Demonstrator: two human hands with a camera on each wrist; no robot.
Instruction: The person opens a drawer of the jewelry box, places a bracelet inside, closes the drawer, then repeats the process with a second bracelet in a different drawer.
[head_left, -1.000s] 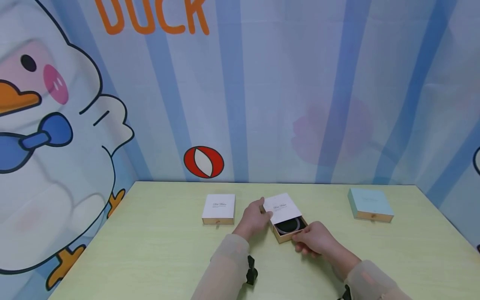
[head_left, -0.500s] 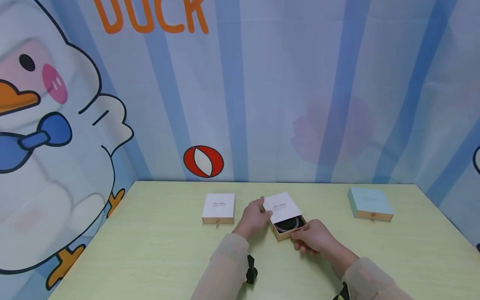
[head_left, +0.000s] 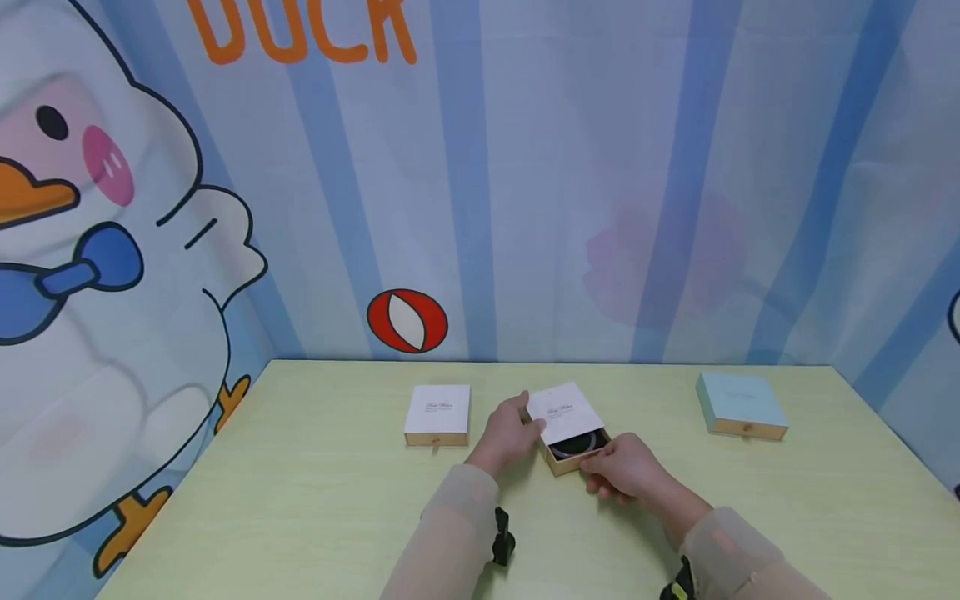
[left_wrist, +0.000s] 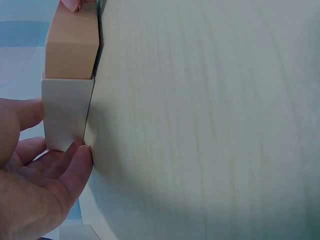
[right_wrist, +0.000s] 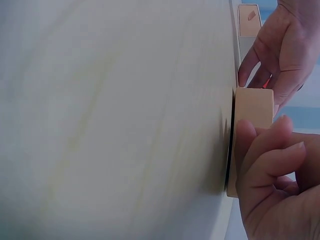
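A white box sleeve [head_left: 565,414] with small dark lettering sits on the table in the head view, turned at a slant. Its tan drawer [head_left: 567,465] sticks partly out toward me. Inside the drawer lies a dark round thing [head_left: 576,445] with a pale curved edge, half hidden under the sleeve. My left hand [head_left: 508,435] grips the sleeve at its left side, thumb and fingers around it in the left wrist view. With curled fingers my right hand [head_left: 626,468] holds the drawer's front near its right corner; the pull tab cannot be seen.
To the left stands a second white box [head_left: 438,415] with a tan front and small tab. A light-blue box [head_left: 742,405] sits at the right. Behind the pale wood-grain table [head_left: 315,467] hangs a blue striped duck-print cloth [head_left: 525,183].
The drawer has slid a little farther into the sleeve, so less of the dark round thing shows. My right hand has moved inward with it; my left hand keeps its grip.
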